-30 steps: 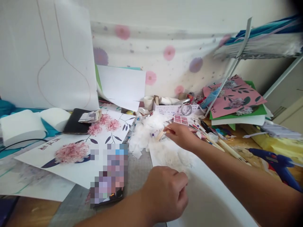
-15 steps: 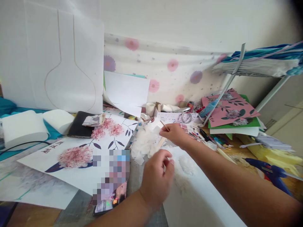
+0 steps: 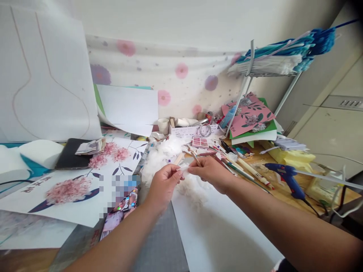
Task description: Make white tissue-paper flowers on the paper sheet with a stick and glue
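Note:
My left hand and my right hand meet above a white sheet, fingertips pinched on a small white tissue piece between them. A thin brown stick also sits in my right hand, pointing up and left. Beneath the hands, a ruffled off-white tuft lies on the sheet; its upper part is partly hidden by my fingers. Just beyond my left hand spreads a pile of thin white tissue pieces. A flat pale wooden stick rests at the pile's edge.
Left lies a white sheet with pink flower clusters, near a phone and a black case. Brushes and pens, a pink palette and a blue glue gun are at right. A rack holds blue and white stems.
My right hand has drawn back from the tissue pile with the stick and a small white piece. My left hand has moved forward and closed on that piece. The view has turned right.

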Action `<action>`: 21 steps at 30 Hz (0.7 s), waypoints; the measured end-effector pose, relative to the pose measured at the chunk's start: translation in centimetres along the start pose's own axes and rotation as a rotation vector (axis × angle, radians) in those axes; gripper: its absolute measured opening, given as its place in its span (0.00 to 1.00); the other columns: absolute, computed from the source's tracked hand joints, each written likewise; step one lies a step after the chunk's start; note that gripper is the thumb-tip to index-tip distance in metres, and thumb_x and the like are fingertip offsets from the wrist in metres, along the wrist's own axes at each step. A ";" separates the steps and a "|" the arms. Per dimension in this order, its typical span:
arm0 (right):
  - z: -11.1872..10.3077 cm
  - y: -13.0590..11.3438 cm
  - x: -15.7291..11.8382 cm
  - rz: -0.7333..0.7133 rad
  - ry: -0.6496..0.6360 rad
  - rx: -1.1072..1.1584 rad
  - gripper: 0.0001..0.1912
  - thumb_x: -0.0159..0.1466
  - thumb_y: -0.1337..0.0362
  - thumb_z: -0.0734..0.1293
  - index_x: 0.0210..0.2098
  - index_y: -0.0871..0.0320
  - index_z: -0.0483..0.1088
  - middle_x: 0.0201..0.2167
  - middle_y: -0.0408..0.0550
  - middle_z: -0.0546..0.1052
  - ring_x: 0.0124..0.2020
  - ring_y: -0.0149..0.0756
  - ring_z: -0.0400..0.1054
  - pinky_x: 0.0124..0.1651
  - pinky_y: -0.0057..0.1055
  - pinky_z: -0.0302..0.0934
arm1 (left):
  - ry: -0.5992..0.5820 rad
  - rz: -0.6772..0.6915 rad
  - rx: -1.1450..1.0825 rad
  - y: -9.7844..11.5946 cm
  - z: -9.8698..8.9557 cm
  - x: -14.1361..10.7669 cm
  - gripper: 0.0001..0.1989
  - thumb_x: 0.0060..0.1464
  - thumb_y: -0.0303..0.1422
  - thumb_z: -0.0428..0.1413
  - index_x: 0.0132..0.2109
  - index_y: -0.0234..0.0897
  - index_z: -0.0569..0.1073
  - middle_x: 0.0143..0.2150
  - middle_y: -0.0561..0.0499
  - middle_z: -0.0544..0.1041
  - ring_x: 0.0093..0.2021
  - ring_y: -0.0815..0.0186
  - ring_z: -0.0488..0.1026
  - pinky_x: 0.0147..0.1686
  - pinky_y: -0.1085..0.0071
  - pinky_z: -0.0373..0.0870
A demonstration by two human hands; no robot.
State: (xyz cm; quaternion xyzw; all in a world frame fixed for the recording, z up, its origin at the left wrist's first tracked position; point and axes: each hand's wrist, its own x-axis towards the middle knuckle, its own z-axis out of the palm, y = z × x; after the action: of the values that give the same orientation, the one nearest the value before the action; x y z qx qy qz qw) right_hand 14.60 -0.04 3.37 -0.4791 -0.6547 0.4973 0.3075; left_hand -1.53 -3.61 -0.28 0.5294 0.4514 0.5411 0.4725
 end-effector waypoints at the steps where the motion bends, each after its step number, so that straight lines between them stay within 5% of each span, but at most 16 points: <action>1: -0.1 0.2 -0.1 0.002 0.000 0.019 0.10 0.51 0.59 0.68 0.24 0.59 0.67 0.15 0.34 0.56 0.17 0.24 0.47 0.20 0.25 0.40 | -0.001 -0.010 -0.005 0.0 0.0 0.0 0.10 0.50 0.38 0.57 0.32 0.35 0.70 0.27 0.55 0.70 0.30 0.70 0.65 0.33 0.74 0.61; 12: -1.9 1.4 -1.5 0.051 0.033 0.118 0.10 0.50 0.58 0.68 0.24 0.59 0.67 0.14 0.34 0.57 0.17 0.24 0.47 0.22 0.26 0.42 | -0.055 -0.081 0.002 -0.7 -0.3 0.6 0.09 0.50 0.37 0.56 0.33 0.35 0.71 0.25 0.55 0.71 0.26 0.72 0.62 0.29 0.75 0.58; 21: -0.7 1.6 -1.1 0.062 0.060 0.097 0.10 0.51 0.59 0.68 0.23 0.59 0.67 0.15 0.35 0.57 0.18 0.24 0.46 0.22 0.27 0.40 | -0.092 -0.101 0.069 -0.5 -0.2 0.2 0.09 0.49 0.36 0.57 0.27 0.35 0.68 0.24 0.56 0.70 0.25 0.72 0.62 0.30 0.75 0.58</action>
State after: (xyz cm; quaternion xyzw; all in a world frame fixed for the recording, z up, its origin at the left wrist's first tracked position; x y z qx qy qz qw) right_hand 16.09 -0.77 2.15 -0.4983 -0.6052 0.5230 0.3345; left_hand -1.74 -3.30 -0.72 0.5460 0.4737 0.4757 0.5012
